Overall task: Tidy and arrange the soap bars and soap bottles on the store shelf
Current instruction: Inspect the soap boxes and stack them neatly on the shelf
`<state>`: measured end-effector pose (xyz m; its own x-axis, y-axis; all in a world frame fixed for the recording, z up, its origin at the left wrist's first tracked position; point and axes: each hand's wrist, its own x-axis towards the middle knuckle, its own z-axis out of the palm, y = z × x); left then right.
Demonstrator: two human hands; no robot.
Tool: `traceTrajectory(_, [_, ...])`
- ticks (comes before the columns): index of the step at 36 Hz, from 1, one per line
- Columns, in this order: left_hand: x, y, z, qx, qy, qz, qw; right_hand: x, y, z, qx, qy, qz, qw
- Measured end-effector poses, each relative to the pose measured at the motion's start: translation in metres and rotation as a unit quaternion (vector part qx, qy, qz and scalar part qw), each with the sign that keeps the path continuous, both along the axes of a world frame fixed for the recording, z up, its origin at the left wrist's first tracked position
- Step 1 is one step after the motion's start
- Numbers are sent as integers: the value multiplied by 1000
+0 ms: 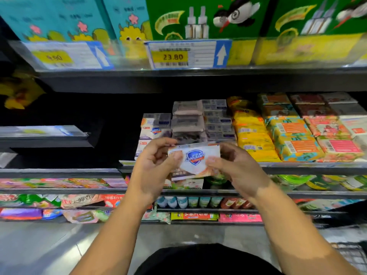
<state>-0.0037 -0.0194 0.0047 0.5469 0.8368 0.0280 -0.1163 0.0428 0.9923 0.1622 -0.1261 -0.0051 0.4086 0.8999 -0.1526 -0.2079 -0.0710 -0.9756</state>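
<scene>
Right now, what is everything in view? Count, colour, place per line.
held soap bar: one, white with blue shield logo, in front of the middle shelf
white soap bars: stack, count unclear, middle shelf, left end
grey packs: several, grey, middle shelf centre
yellow packs: several, yellow, right of centre
orange-green packs: several, right of the yellow ones
green boxes: two, top shelf, right
turquoise boxes: two, top shelf left
price tags: two, yellow on white, top shelf edge
small bottles: one row, pale blue-green, lower shelf
left hand: one, pinches the bar's left end
right hand: one, pinches the bar's right end
</scene>
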Motion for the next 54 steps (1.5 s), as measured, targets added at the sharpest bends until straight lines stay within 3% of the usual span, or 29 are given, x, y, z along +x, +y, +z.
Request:
traceTrajectory(5, [-19, 21, -4, 6, -6, -128, 992, -18, 16, 3, -16, 14, -66, 998])
traceTrajectory(8, [-30, 33, -4, 8, -2, -214, 977, -25, 20, 8, 14, 79, -61, 995])
traceTrajectory(11, [-36, 45, -3, 97, 47, -185, 977, -30, 19, 10, 28, 149, -15, 988])
traceTrajectory(13, [-38, 53, -5, 107, 46, -179, 977, -31, 17, 10, 37, 176, 35, 983])
traceTrajectory(16, [-40, 61, -9, 104, 30, -160, 981, -37, 14, 11, 12, 83, 76, 994])
traceTrajectory(19, [-37, 58, -12, 10, -15, -153, 988, -50, 18, 10, -20, -36, 43, 998])
traceTrajectory(22, [-34, 55, -13, -32, -39, -138, 989, -63, 23, 5, -19, -39, -43, 998])
traceTrajectory(24, [-35, 56, -13, -21, -60, -157, 986, -69, 27, 3, -6, -25, -87, 996])
traceTrajectory(27, [-41, 60, -11, 20, -63, -181, 981, -75, 31, 4, -7, -79, -123, 989])
traceTrajectory(34, [-64, 82, -15, 4, -87, -286, 954, -82, 38, 14, 40, 0, -152, 988])
traceTrajectory(38, [-68, 91, -13, 125, -57, -267, 954, -86, 46, 22, 29, 65, -133, 989])
traceTrajectory(41, [-67, 94, -16, 155, -33, -254, 954, -82, 47, 29, 26, 145, -99, 984])
traceTrajectory(43, [-66, 95, -18, 181, -28, -194, 964, -77, 45, 31, 33, 156, -47, 986])
traceTrajectory(48, [-69, 93, -18, 123, 1, -113, 986, -75, 41, 31, -13, 20, 16, 1000])
traceTrajectory(54, [-78, 87, -5, 60, -70, -65, 994, -80, 55, 24, -25, -151, 8, 988])
